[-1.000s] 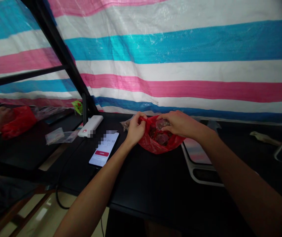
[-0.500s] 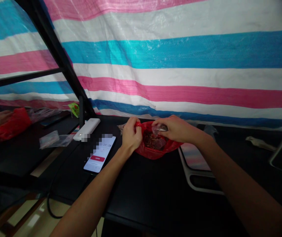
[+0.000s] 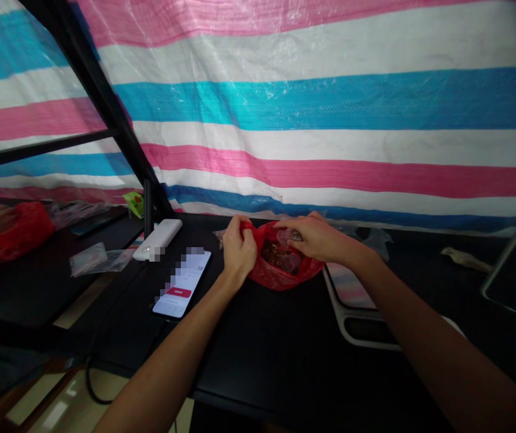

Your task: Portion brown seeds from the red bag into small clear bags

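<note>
Inspected: a red plastic bag point(image 3: 280, 278) sits on the black table point(image 3: 258, 343), lower centre of the frame, mouth open, holding round translucent discs point(image 3: 290, 262) over dark matter point(image 3: 269, 254). The left hand point(image 3: 239, 249) has its fingers closed, gripping the bag's rim. The right hand point(image 3: 310, 236) has its fingers curved over a disc; grip unconfirmed. A smartphone point(image 3: 181, 284) and white power bank point(image 3: 156, 239) lie left of the bag, not obstructing. A striped tarpaulin point(image 3: 330, 102) hangs behind.

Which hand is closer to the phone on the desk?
Left. The left hand grips the edge of the red plastic bag beside the smartphone; the right hand is farther away, over the bag's opening.
</note>
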